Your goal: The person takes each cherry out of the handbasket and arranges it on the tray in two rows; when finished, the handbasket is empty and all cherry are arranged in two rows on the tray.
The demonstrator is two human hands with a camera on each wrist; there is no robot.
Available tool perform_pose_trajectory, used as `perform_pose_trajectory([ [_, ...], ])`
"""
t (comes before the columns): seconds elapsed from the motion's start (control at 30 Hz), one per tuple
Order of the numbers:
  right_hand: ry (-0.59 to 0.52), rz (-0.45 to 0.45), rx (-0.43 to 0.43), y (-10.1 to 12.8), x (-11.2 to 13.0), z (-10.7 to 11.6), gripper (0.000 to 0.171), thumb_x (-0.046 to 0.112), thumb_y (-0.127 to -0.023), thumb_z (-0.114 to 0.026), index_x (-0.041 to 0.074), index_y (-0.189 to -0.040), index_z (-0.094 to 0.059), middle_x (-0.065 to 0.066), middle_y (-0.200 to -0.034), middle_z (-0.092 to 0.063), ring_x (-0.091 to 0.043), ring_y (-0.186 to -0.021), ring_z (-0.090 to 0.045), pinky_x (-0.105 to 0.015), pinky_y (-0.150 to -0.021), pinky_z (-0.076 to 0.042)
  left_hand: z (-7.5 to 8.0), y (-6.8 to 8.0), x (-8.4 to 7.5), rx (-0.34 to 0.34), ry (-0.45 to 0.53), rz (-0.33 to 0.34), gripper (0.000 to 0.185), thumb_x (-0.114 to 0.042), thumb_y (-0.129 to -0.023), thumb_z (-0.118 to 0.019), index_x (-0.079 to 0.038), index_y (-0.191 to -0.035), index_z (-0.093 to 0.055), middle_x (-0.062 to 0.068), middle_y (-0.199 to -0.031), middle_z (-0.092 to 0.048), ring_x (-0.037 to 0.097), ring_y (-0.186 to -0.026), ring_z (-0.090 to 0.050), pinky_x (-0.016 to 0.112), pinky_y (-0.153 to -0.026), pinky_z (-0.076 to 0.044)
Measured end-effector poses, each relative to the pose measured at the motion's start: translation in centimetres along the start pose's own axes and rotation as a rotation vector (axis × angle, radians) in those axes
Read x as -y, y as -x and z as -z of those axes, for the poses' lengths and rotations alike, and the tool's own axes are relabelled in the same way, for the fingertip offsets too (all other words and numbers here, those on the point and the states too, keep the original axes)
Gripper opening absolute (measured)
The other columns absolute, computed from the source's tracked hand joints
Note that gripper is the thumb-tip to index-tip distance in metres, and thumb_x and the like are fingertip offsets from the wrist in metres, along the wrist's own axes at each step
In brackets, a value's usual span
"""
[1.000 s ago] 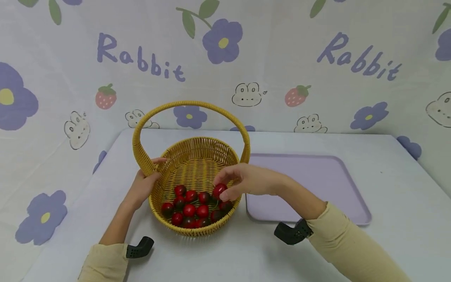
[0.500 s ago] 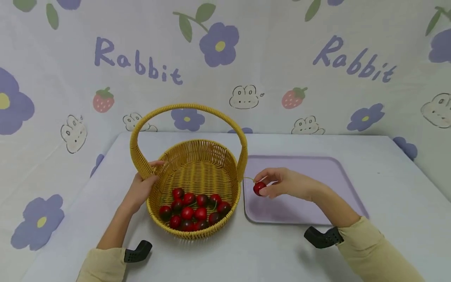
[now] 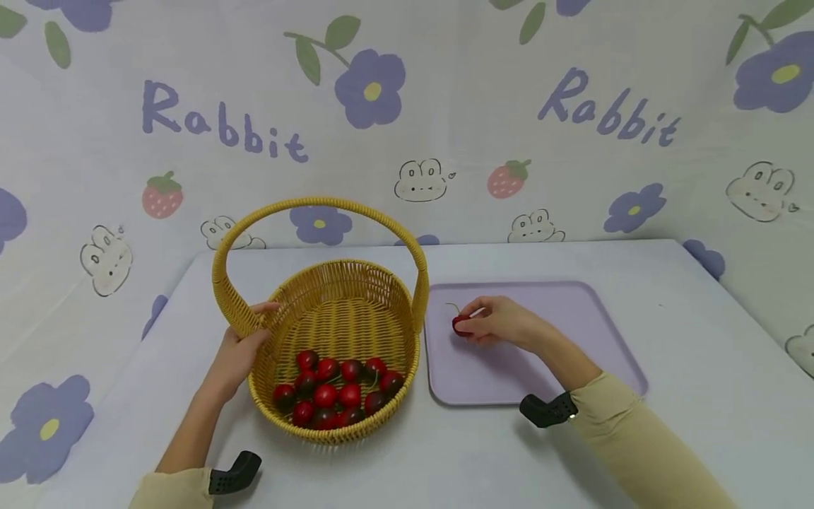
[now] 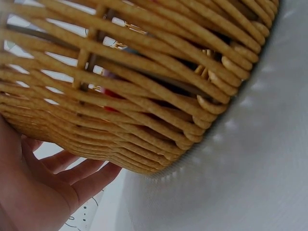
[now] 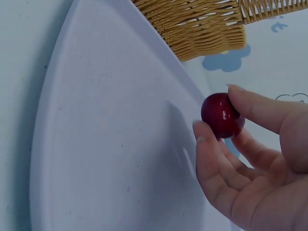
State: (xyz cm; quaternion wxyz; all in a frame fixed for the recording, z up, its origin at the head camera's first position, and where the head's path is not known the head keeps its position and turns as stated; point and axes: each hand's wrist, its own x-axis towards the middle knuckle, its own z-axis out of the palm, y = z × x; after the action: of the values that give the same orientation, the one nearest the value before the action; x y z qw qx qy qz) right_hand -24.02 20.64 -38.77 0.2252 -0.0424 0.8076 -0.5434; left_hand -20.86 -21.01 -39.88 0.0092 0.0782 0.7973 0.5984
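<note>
2x "Rabbit" point(image 3: 224, 124) on bkgd point(image 3: 470, 99) | held: cherry point(image 5: 219, 115) (R hand point(image 3: 505, 322)), basket point(image 3: 343, 325) (L hand point(image 3: 234, 359))

We count thirteen visible cherries point(image 3: 325, 395) in one basket point(image 3: 343, 272) and one held cherry point(image 3: 459, 326), fourteen altogether. We also see one tray point(image 3: 572, 329), one table point(image 3: 458, 459), one left hand point(image 3: 234, 357), one right hand point(image 3: 504, 322), two sleeves point(image 3: 642, 442) and two black wrist pieces point(image 3: 548, 411).

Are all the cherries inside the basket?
No, the right hand pinches one red cherry over the purple tray, outside the basket.
</note>
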Motion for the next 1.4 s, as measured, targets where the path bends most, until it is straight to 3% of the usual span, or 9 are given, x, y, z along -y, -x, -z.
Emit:
perform_pose_trajectory([
  [0.3, 0.077, -0.068, -0.167, -1.8, 0.9, -1.1, 0.032, 0.017, -0.084, -0.072, -0.003, -0.107, -0.063, -0.006, -0.081, -0.065, -0.014, -0.070, -0.059, -0.027, -0.064, -0.051, 0.0, 0.1, 0.0, -0.004, 0.000, 0.001, 0.043, 0.001, -0.095, -0.036, 0.001, -0.138, -0.042, 0.023, -0.147, -0.032, 0.040, -0.134, -0.029, 0.058, -0.103, -0.024],
  [0.47, 0.077, -0.086, -0.209, -2.3, 0.9, -1.3, 0.030, 0.014, -0.085, -0.072, -0.004, -0.107, -0.065, -0.005, -0.079, -0.066, -0.014, -0.069, -0.058, -0.025, -0.062, -0.050, -0.1, 0.1, -0.1, -0.001, -0.004, 0.000, 0.043, 0.001, -0.095, -0.036, 0.002, -0.137, -0.042, 0.023, -0.147, -0.032, 0.041, -0.134, -0.028, 0.058, -0.103, -0.023],
  [0.9, 0.106, -0.084, -0.251, -2.9, 1.0, -1.9, 0.027, 0.015, -0.085, -0.071, -0.004, -0.104, -0.067, -0.005, -0.076, -0.065, -0.013, -0.066, -0.056, -0.025, -0.060, -0.049, -0.1, 0.1, -0.1, -0.009, -0.008, -0.006, 0.042, 0.001, -0.095, -0.036, 0.002, -0.137, -0.042, 0.024, -0.146, -0.033, 0.040, -0.134, -0.028, 0.059, -0.104, -0.022],
  [1.4, 0.051, -0.086, -0.252, -2.7, 1.0, -1.6, 0.039, 0.022, -0.083, -0.074, -0.005, -0.108, -0.062, -0.012, -0.088, -0.065, -0.014, -0.067, -0.060, -0.025, -0.061, -0.051, -0.2, 0.2, -0.3, -0.015, -0.008, 0.006, 0.042, 0.002, -0.094, -0.037, 0.002, -0.136, -0.043, 0.024, -0.146, -0.033, 0.041, -0.135, -0.027, 0.059, -0.104, -0.021],
])
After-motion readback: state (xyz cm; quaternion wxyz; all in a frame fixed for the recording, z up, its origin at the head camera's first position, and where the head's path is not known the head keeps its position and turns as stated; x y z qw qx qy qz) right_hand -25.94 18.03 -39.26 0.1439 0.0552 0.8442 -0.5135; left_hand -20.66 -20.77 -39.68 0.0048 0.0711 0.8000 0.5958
